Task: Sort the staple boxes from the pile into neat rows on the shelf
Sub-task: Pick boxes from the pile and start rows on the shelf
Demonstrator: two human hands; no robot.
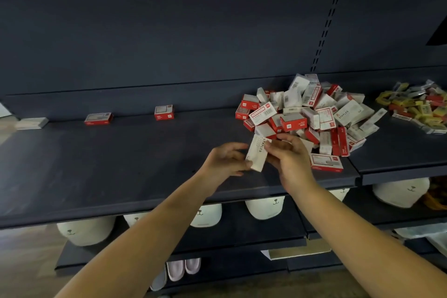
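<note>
Both hands on one white staple box (pixel 257 152), held just above the dark shelf (pixel 121 164), right at the near-left edge of the pile (pixel 312 113). Box long axis runs roughly away from the camera, tilted slightly right — far end toward the pile, near end toward the shelf front. "STAPLES" print reads along that axis on the top face.

Left hand (pixel 226 161): fingers curled, thumb and fingertips pinching the box's left side near its lower end. Right hand (pixel 289 156): fingers curled around the box's right side, thumb up near the far end.

Pile is a loose heap of red-and-white and white boxes, all orientations mixed. One red-and-white box (pixel 326 162) lies flat just right of the right hand, near the shelf front.

Along the back of the shelf, well apart: two red boxes (pixel 98 118) (pixel 164 112), long axis left–right, and a pale box (pixel 32 123) at far left. Yellow and red packets (pixel 418 109) heaped on the next shelf section to the right.
</note>
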